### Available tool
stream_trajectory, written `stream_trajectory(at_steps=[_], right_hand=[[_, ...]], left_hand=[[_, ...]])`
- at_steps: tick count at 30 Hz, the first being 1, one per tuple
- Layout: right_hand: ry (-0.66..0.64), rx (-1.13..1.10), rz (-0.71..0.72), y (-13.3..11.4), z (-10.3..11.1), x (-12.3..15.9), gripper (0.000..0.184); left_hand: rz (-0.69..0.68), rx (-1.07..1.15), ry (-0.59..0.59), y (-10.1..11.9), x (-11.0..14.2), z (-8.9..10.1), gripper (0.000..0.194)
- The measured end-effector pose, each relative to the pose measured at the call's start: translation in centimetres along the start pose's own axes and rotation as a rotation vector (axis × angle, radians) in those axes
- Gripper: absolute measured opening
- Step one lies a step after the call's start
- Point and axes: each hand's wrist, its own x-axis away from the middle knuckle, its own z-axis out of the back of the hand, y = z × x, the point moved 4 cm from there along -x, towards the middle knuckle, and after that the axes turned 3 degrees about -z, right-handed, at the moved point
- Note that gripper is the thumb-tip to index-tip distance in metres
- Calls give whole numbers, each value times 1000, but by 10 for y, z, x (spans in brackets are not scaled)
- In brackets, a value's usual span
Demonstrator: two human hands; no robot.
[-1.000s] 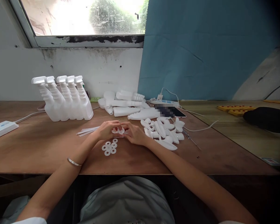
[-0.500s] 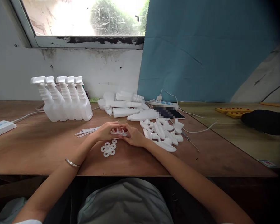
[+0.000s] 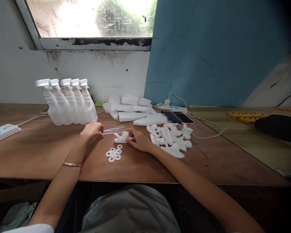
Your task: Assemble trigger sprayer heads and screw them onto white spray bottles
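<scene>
My right hand [image 3: 138, 139] pinches a white trigger spray head [image 3: 122, 137], its round collar facing up, just above the wooden table. To its left, my left hand [image 3: 94, 130] has its fingers closed at the near ends of several thin white dip tubes [image 3: 114, 130]; how many tubes it grips is hidden. Several flat white washers [image 3: 113, 154] lie in a loose cluster below the spray head. A pile of white spray heads [image 3: 168, 137] is right of my right hand.
Spray bottles with heads [image 3: 69, 106] stand in a row at the back left. Empty white bottles [image 3: 132, 111] lie behind my hands, beside a phone [image 3: 186, 119]. A thin metal tool [image 3: 200, 147] is at the right, a power strip [image 3: 5, 133] at the left.
My left hand has let go of the spray head and moved left to the dip tubes. My right hand still holds the spray head, now in plainer sight. The view has shifted slightly.
</scene>
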Motion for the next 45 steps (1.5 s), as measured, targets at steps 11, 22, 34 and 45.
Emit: stream_trajectory(at_steps=[11,22,34,45], right_hand=[[-14,-3,1,1,-1,-1,39],[-4,-8,19,1,-2,-1,40],[-17,-12,12,2,-2,-1,38],[-12,-3,22,1,-1,-1,39]], left_hand=[[-58,85,70,5,-1,1,9],[-296,950,547,25,5,30,35],[-253,1143,344,29,-3,13,36],[-139,1022,282,17,-4,9,28]])
